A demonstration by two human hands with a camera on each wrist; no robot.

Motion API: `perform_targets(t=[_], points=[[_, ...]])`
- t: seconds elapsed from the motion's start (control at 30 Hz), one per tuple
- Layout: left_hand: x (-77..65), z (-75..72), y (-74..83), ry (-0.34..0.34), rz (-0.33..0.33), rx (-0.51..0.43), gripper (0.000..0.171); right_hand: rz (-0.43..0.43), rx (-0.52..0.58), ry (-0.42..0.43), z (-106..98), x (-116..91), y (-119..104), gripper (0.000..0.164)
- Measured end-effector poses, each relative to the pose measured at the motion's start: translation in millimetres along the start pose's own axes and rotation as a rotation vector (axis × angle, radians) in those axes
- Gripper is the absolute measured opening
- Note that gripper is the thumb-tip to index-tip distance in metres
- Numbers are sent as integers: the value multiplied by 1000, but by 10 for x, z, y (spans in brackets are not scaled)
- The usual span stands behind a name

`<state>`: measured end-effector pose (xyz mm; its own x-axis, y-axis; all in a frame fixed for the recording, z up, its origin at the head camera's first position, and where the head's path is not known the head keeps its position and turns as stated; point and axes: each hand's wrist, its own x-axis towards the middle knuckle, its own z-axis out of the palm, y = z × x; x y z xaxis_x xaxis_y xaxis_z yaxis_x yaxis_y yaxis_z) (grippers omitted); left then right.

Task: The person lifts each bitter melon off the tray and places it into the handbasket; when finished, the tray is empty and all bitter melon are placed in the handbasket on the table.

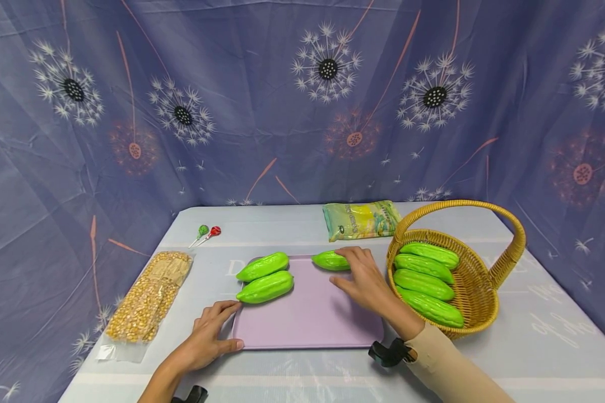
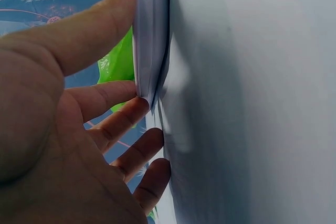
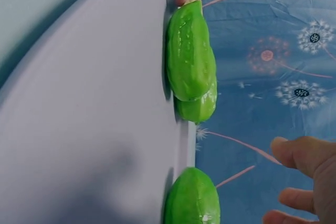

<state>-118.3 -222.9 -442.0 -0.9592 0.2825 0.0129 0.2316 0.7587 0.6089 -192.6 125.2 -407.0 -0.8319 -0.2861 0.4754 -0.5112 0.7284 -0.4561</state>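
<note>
A lilac tray (image 1: 307, 319) lies on the table. My left hand (image 1: 206, 336) rests at its left side, fingertips and thumb touching the rim; the left wrist view shows the fingers extended against the tray edge (image 2: 151, 40). Two bright green bitter melons (image 1: 263, 267) lie side by side on the tray's left part. A third bitter melon (image 1: 330, 261) lies near the far edge, partly hidden behind my right hand (image 1: 365, 280). In the right wrist view that hand's thumb and fingers are spread, with a gap to the near bitter melon (image 3: 192, 198).
A wicker basket (image 1: 479, 291) with a tall handle stands right of the tray, holding several bitter melons (image 1: 424, 284). Farther back lies a green-yellow packet (image 1: 360, 220). On the left are a bag of corn kernels (image 1: 148, 296) and two lollipops (image 1: 214, 230).
</note>
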Motion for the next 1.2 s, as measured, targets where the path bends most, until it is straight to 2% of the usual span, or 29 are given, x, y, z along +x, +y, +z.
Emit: perform_targets(t=[0.23, 0.67, 0.97, 1.2], points=[[0, 3, 3, 4, 0, 2, 76, 116, 7, -33, 83, 61, 26, 60], [-7, 3, 5, 11, 5, 0, 76, 215, 25, -90, 200, 157, 129, 59], [-4, -1, 4, 11, 8, -2, 76, 254, 23, -128, 252, 195, 186, 61], [-4, 9, -11, 12, 10, -3, 76, 249, 15, -141, 293, 238, 236, 63]])
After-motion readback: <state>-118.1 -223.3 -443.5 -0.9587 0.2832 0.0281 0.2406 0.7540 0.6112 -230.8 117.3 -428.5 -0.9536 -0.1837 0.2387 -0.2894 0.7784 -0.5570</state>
